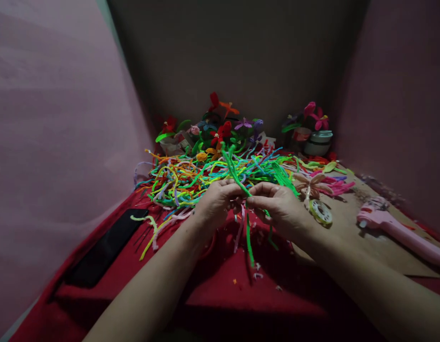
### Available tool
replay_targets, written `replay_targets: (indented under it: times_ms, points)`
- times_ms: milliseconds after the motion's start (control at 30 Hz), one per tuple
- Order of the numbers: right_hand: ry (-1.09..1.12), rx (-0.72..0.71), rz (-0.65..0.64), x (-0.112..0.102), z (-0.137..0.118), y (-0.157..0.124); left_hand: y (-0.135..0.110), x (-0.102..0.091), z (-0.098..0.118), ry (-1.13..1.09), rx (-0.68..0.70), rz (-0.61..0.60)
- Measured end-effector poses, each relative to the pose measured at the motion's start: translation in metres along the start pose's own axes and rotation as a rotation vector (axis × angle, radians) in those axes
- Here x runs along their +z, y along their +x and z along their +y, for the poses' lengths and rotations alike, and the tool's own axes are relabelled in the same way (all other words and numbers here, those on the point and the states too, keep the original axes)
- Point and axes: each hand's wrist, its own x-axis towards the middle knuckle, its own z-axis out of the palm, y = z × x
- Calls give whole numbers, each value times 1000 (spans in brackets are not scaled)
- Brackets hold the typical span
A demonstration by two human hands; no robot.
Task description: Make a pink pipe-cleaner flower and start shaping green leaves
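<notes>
Green pipe cleaners [235, 172] are pinched between my two hands, above the front part of the red cloth. My left hand [219, 199] has its thumb and fingers closed on them from the left. From the right, my right hand [273, 202] grips them with thumb and forefinger, close to the left fingertips. The upper ends rise together and lean to the left, while a lower end hangs straight down below the hands. Behind them spreads a large tangled heap of coloured pipe cleaners [177, 178].
A black phone [108, 247] lies at the left. On the right are a cardboard sheet [343, 242], a roll of tape [320, 213], a beige pipe-cleaner flower [311, 184] and a pink glue gun [394, 223]. Pipe-cleaner flowers [220, 133] and a lidded jar [319, 142] stand at the back.
</notes>
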Motion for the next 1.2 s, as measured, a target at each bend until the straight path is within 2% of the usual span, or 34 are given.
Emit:
replay_targets:
  times_ms: [133,233,433,600,700,867,967,1033,1200]
  points:
    - [-82,-150,31,0,2,-3,-4,4,-2,172,12,22]
    - [-84,-242,60,-4,5,-2,-7,6,0,187,67,8]
    - [154,-65,145,-5,9,0,-16,14,4,195,17,-66]
    - [219,-40,100,0,11,-2,-16,21,-4,203,13,-13]
    - [249,-14,76,-2,10,-2,-17,22,-4,184,13,-23]
    - [325,67,-17,-10,11,-1,-20,17,4,69,-132,-36]
    - [333,64,-14,-12,12,-2,-19,11,4,6,-192,-43]
    - [325,40,-18,-11,12,-3,-17,7,1,-59,-198,-89]
    - [327,0,-99,-7,10,-6,-13,2,-4,-140,-201,-169]
